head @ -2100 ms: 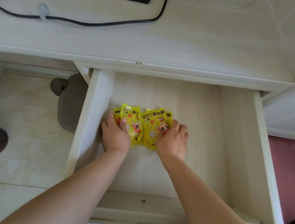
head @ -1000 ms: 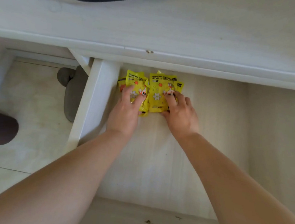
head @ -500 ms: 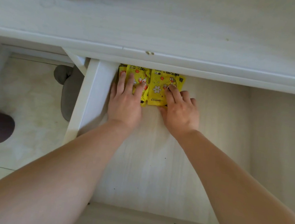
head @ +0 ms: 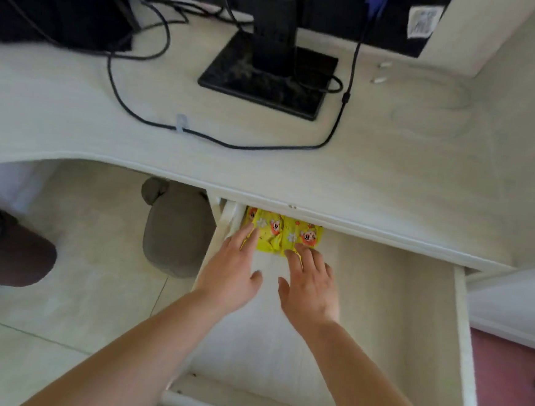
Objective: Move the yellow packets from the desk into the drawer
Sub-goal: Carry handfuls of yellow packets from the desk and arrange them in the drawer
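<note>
The yellow packets (head: 284, 233) now lie pushed into the back-left corner of the drawer (head: 461, 330), half under the tabletop (head: 325, 181); left hand (head: 231, 273) and right hand (head: 309, 286) have eased off, each grip apart, fingertips barely touching; the move looks done.

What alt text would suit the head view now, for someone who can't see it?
The left hand and right hand reach open-fingered into a pulled-out white drawer, fingertips on yellow packets tucked in its back left corner, partly under the desk edge. A black monitor stand and cables sit on the desk.
</note>
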